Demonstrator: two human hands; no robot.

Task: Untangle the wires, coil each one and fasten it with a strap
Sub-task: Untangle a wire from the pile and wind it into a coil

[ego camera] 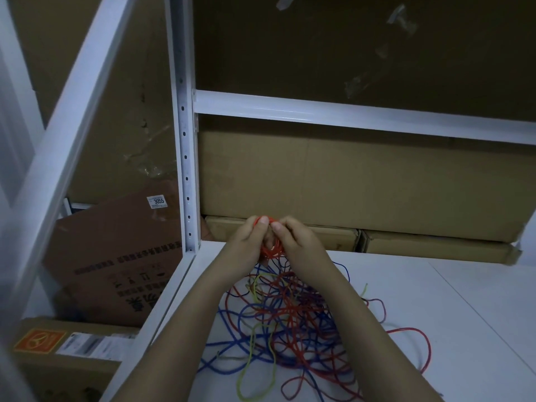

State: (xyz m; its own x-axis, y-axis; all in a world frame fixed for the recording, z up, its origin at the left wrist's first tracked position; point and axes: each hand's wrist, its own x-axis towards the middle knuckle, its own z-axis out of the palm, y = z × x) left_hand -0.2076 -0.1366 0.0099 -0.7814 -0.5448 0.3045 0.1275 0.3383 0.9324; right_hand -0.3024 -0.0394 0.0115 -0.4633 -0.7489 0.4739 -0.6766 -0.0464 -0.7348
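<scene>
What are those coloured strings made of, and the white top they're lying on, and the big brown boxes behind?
The tangled red, blue and yellow-green wires look plastic-sheathed: smooth, evenly coloured, holding springy loops. The white shelf surface seems painted metal or laminate, matte and flat; which, I cannot tell. The brown boxes look like plain cardboard: dull, fibrous-brown, with seams.

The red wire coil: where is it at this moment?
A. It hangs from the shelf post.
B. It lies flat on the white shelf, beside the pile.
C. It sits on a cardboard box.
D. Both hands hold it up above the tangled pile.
D: the left hand and the right hand both grip the red wire coil, raised above the tangled pile on the white shelf.
</scene>
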